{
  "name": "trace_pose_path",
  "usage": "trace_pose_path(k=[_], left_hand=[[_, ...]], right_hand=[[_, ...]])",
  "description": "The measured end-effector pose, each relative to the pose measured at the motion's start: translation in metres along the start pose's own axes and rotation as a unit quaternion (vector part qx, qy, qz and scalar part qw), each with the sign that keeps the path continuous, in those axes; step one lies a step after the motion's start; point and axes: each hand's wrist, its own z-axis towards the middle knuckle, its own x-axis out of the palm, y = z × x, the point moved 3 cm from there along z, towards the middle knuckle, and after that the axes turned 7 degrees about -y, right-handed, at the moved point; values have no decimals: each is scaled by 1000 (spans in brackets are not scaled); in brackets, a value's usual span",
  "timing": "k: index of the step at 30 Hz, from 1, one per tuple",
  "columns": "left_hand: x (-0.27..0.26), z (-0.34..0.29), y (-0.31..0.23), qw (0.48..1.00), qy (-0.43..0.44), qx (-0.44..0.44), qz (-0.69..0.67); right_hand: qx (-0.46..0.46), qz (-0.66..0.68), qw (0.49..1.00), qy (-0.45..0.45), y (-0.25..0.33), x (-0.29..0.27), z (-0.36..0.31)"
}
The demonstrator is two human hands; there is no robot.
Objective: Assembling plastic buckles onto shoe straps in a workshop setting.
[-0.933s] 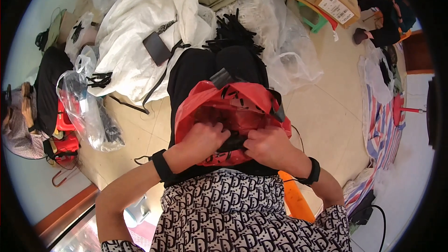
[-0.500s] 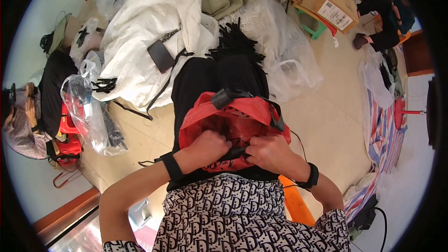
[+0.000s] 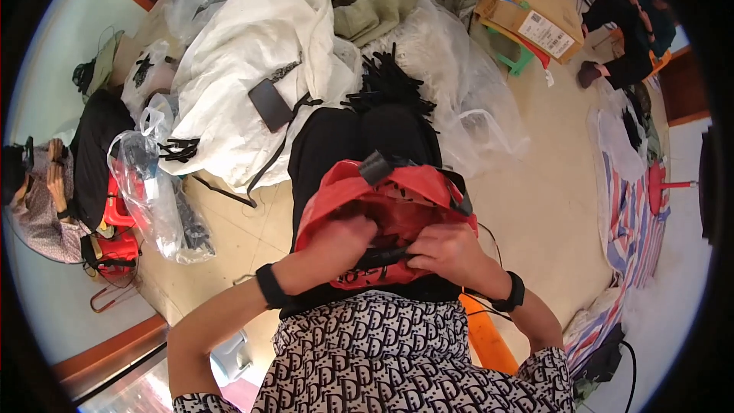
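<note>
A red bag (image 3: 428, 180) lies on my lap with its mouth open toward me, dark print inside and on its near side. Black straps (image 3: 375, 167) sit on its far rim. My right hand (image 3: 447, 248) is closed at the near rim, pinching a black strip (image 3: 382, 255) that runs along it. My left hand (image 3: 344, 241) is over the left part of the opening, blurred, its fingertips partly hidden inside. Both wrists wear black bands. Beyond my knees lies a bundle of short black strips (image 3: 394, 80).
A white sack (image 3: 229, 53) with a dark flat rectangle (image 3: 270, 105) on it lies ahead left. Clear plastic bags (image 3: 157, 191) are at left. A cardboard box (image 3: 527, 11) rests over a green stool (image 3: 512, 57). People sit at far right and far left; striped cloth (image 3: 634, 214) lies at right.
My left hand has lifted off the black strip and moved slightly up and left, blurred by motion. My right hand stays at the near rim. The whole view has shifted a little.
</note>
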Motion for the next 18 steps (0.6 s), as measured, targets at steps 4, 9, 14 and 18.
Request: trace_pose_path(k=[4, 9, 14, 18], left_hand=[[-59, 10, -12, 792, 60, -384, -471], [-72, 7, -32, 630, -25, -334, -701], [-79, 9, -43, 662, -55, -330, -670], [-82, 10, -49, 686, -84, -343, -637]], right_hand=[[116, 210, 971, -22, 9, -19, 17], [148, 273, 950, -23, 18, -24, 27], [158, 277, 948, -12, 30, -31, 30], [138, 255, 956, -29, 31, -32, 32]])
